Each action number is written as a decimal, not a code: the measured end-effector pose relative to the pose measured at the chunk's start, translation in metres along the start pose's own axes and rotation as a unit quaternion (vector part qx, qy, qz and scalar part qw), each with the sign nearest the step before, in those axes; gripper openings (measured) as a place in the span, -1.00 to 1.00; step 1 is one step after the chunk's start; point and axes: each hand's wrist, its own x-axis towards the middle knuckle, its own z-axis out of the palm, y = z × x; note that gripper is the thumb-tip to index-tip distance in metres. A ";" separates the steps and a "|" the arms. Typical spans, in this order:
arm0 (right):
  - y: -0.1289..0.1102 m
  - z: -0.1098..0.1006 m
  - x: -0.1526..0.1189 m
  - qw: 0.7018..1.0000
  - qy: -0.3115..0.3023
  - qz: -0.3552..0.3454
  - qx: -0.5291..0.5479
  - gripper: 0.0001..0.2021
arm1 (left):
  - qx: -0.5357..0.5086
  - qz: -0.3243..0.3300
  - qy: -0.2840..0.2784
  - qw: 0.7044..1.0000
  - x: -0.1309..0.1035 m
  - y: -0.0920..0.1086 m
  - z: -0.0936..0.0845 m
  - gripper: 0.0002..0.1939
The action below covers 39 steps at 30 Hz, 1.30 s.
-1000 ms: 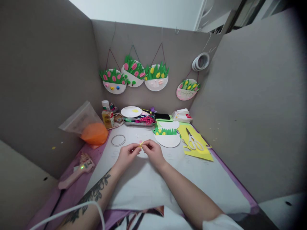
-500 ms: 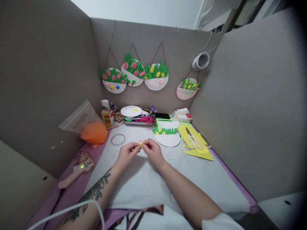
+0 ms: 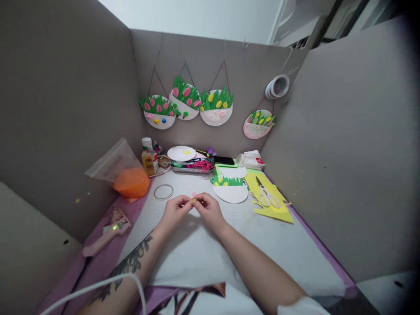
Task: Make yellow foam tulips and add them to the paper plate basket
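Observation:
Over the middle of the white table cover, my left hand (image 3: 177,209) and my right hand (image 3: 208,210) meet fingertip to fingertip. Both pinch one small yellow paper piece (image 3: 194,200), mostly hidden by the fingers. Just beyond them lies a tiny pink piece (image 3: 194,194). To the right of my right hand rests a half paper plate with green paper grass and yellow flowers (image 3: 229,192). White-handled scissors (image 3: 268,197) lie on a yellow paper sheet (image 3: 278,213) farther right.
Glue gun (image 3: 106,236) with a lit green light at left, near a bag of orange material (image 3: 131,181). A metal ring (image 3: 163,191), glue bottle (image 3: 150,162), supply tray (image 3: 193,168) and phone (image 3: 224,160) sit farther back. Finished plate baskets (image 3: 216,116) hang on the grey partition.
The fingers have closed further over the yellow paper piece, so less of it shows. The whole view has shifted slightly; the other things lie as before.

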 end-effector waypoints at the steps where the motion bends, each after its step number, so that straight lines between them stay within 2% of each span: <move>1: -0.001 0.000 0.000 1.000 0.003 -0.010 -0.021 -0.90 | 0.003 0.003 0.000 1.000 0.000 0.000 0.001 -0.76; 5: -0.003 0.001 0.000 0.998 0.004 -0.013 -0.058 -0.86 | -0.002 0.005 -0.009 1.000 0.000 0.001 0.002 -0.76; 11: -0.001 -0.007 0.008 0.997 0.043 0.058 0.009 -0.82 | -0.018 -0.035 -0.002 0.999 0.001 0.000 0.002 -0.79; 16: 0.000 -0.004 0.006 0.999 -0.007 0.006 -0.050 -0.89 | -0.013 -0.015 -0.013 1.000 0.002 -0.004 0.002 -0.79; 19: 0.001 -0.001 0.005 0.996 0.008 -0.016 -0.085 -0.85 | -0.013 -0.022 -0.015 1.000 0.002 -0.005 0.002 -0.79; 24: 0.006 -0.006 0.010 0.998 0.020 0.000 -0.058 -0.85 | -0.019 -0.037 -0.028 0.999 0.004 -0.008 0.002 -0.80; 28: 0.009 -0.015 0.015 0.997 0.058 0.039 -0.026 -0.82 | -0.017 -0.059 -0.009 0.998 0.004 -0.012 0.000 -0.82; 31: 0.009 -0.015 0.014 0.998 0.031 0.049 -0.009 -0.82 | -0.018 -0.063 -0.005 0.998 0.005 -0.012 0.000 -0.81; 35: 0.005 -0.006 0.010 0.999 -0.021 0.038 -0.024 -0.84 | -0.011 -0.044 -0.026 0.999 0.005 -0.009 0.001 -0.79; 39: 0.004 -0.005 0.012 0.999 -0.009 0.047 -0.010 -0.82 | -0.020 -0.041 -0.036 0.998 0.005 -0.009 0.001 -0.80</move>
